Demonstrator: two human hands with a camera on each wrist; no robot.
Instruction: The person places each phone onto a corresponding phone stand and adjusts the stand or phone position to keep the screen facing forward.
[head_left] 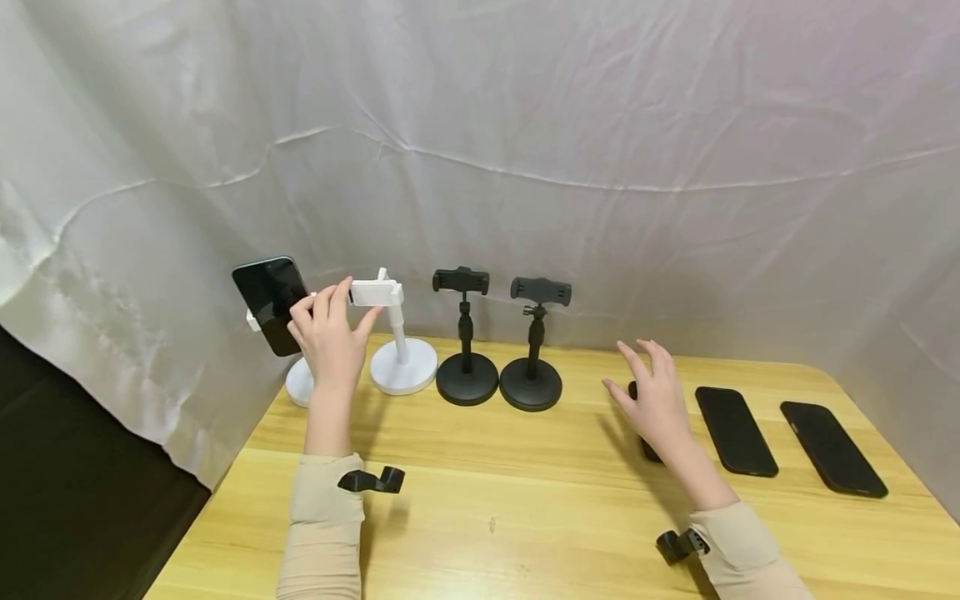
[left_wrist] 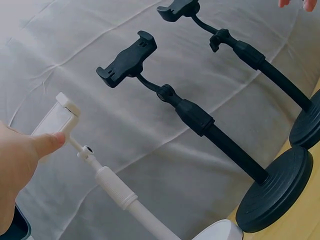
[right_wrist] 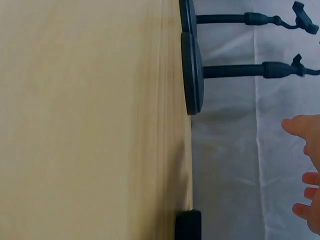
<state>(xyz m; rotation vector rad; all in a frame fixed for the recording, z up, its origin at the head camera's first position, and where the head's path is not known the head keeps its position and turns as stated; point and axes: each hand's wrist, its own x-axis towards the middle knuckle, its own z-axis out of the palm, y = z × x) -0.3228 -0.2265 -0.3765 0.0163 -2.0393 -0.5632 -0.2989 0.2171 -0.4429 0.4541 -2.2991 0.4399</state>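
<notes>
My left hand (head_left: 328,342) grips the clamp (head_left: 372,292) of a white phone stand (head_left: 403,365), fingers at its left end and thumb along its lower edge. In the left wrist view the thumb presses against that white clamp (left_wrist: 56,119). Just left of this hand, a dark phone (head_left: 272,300) sits tilted in another white stand (head_left: 300,383), partly hidden by the hand. My right hand (head_left: 654,398), empty with fingers spread, is over a black phone (head_left: 651,450) that it mostly covers. In the right wrist view its fingers (right_wrist: 305,125) show at the right edge.
Two black phone stands (head_left: 467,379) (head_left: 531,385) with bare clamps stand beside the white one at the back of the wooden table (head_left: 480,517). Two more black phones (head_left: 737,431) (head_left: 834,448) lie on the right. A grey cloth (head_left: 600,167) hangs behind.
</notes>
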